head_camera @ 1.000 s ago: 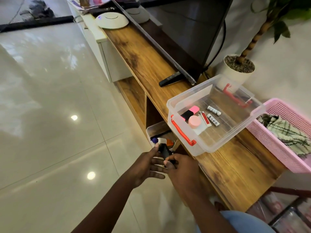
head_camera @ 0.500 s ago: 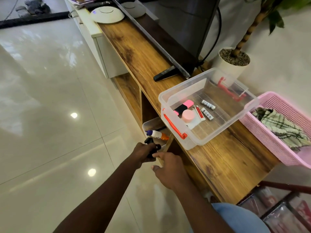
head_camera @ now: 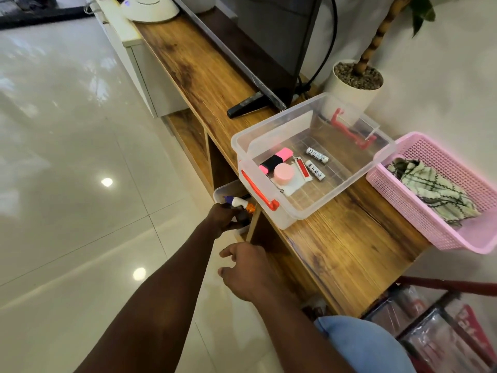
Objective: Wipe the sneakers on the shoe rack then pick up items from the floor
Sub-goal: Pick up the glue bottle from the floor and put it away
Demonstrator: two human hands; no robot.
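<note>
My left hand point(head_camera: 223, 218) grips a small dark object point(head_camera: 241, 215) at the rim of a low clear bin point(head_camera: 223, 188) tucked under the wooden TV console point(head_camera: 330, 246). In that bin lie a white glue bottle with a purple cap point(head_camera: 238, 201) and an orange item. My right hand point(head_camera: 246, 270) hovers just below and in front, fingers loosely curled, holding nothing. On the console top stands a clear tub with red handles point(head_camera: 269, 130) holding a pink highlighter, a pink round lid, two batteries and a red-and-white item. No sneakers or shoe rack are in view.
A pink basket point(head_camera: 430, 152) with a green patterned cloth sits right of the tub. A TV on its stand, a white potted plant point(head_camera: 349, 95) and a white round device point(head_camera: 148, 8) are on the console. Glossy tile floor spreads left. Packaged items lie at bottom right.
My left hand took the dark object from my right hand and carried it up to the low bin. My right hand let go and drew back toward me.
</note>
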